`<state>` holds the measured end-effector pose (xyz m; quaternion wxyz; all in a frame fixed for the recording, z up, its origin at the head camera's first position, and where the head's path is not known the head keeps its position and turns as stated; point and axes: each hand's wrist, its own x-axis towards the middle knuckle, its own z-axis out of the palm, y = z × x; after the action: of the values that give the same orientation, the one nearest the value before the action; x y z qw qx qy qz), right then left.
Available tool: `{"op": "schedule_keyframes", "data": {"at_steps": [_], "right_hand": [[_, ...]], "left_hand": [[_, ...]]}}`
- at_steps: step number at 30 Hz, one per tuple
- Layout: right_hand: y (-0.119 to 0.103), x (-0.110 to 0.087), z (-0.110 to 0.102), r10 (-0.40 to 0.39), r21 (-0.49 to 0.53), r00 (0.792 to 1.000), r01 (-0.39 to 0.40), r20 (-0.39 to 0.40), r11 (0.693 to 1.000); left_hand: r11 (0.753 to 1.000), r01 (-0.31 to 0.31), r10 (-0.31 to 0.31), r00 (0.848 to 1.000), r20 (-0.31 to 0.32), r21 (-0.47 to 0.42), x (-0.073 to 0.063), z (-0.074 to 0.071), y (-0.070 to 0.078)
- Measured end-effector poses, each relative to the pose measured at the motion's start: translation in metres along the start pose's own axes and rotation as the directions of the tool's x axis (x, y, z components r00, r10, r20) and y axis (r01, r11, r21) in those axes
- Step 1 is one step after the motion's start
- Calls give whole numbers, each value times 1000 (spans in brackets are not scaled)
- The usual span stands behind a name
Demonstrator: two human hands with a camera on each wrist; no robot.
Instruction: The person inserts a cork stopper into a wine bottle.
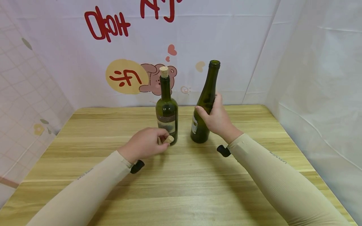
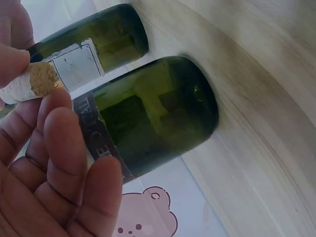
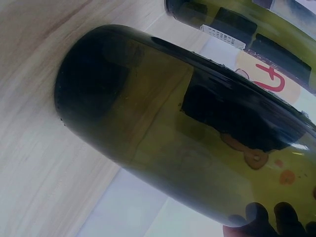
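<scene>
My left hand (image 1: 147,142) pinches a loose cork (image 1: 169,139) between thumb and fingers, low in front of a dark green wine bottle (image 1: 166,108). That bottle stands upright, with another cork (image 1: 164,72) seated in its mouth. To its right, my right hand (image 1: 219,121) grips a second green bottle (image 1: 200,133) around its body. This one leans slightly, neck to the right, and its mouth is uncorked. Up close in the left wrist view, the pinched cork (image 2: 43,79) shows its brown end. The gripped bottle's base (image 3: 89,74) looks at or near the tabletop; contact is unclear.
Both bottles are on a wood-grain table (image 1: 181,188), toward its back edge. White cloth (image 1: 240,40) with red writing and a cartoon bear hangs behind and along the sides. Black wrist cameras (image 1: 137,166) sit under the sleeves.
</scene>
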<state>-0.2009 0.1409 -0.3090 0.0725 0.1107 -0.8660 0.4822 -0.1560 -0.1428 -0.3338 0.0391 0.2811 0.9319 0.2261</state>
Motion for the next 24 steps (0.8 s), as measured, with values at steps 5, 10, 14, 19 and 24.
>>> {"op": "schedule_keyframes", "data": {"at_steps": [5,10,14,19,24], "right_hand": [[-1,-1,0,3,9,1000,-3,4,1000],[-2,-1,-1,2,21,1000,-3,11,1000],[-1,0,-1,3,28,1000,-3,14,1000],[-1,-1,0,-1,23,1000,1,7,1000],[0,-1,0,0,15,1000,0,-3,1000]], "left_hand": [[1000,0,-1,1000,-14,-27,2,-1,6],[998,12,-14,1000,-26,-65,4,-2,13],[996,8,-12,999,-38,-94,7,-3,17],[994,-17,10,997,-71,-104,11,-5,24],[993,-43,34,996,-82,-109,16,-9,32]]}}
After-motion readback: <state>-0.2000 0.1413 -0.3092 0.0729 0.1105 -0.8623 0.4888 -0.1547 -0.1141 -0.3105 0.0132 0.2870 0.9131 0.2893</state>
